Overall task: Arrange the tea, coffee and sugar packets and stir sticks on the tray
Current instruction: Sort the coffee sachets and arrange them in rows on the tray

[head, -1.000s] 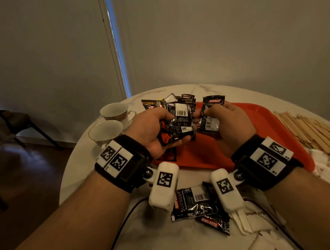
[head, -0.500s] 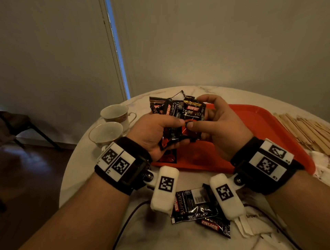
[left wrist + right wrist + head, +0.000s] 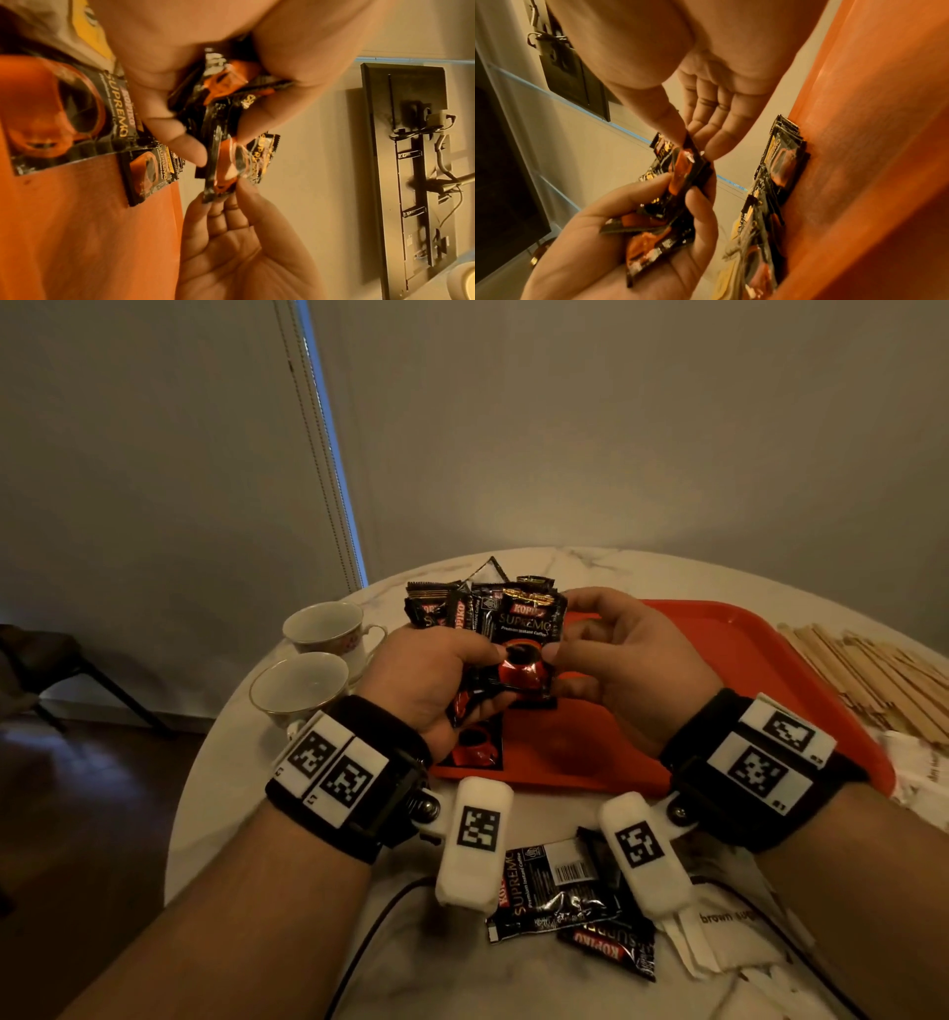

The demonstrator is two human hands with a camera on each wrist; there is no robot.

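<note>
My left hand (image 3: pixel 488 677) grips a fanned stack of black Kopiko coffee packets (image 3: pixel 524 629) upright above the left end of the red tray (image 3: pixel 719 660). My right hand (image 3: pixel 560 634) pinches the front packet of that stack between thumb and fingers. In the left wrist view the right hand's fingertips (image 3: pixel 226 194) hold that packet's (image 3: pixel 226 166) lower edge. Other coffee packets (image 3: pixel 475 747) lie flat on the tray under my left hand, and overlap in a row in the right wrist view (image 3: pixel 780 162). Two loose coffee packets (image 3: pixel 549 886) lie on the table near me.
Wooden stir sticks (image 3: pixel 873 675) are piled right of the tray. White sugar packets (image 3: pixel 734 932) lie at the near right. Two teacups (image 3: pixel 323 624) (image 3: pixel 300 685) stand left of the tray. A black cable (image 3: pixel 369 937) crosses the near table edge.
My right hand held one packet apart from the stack; it has brought that packet onto the front of the stack in my left hand, printed face towards me.
</note>
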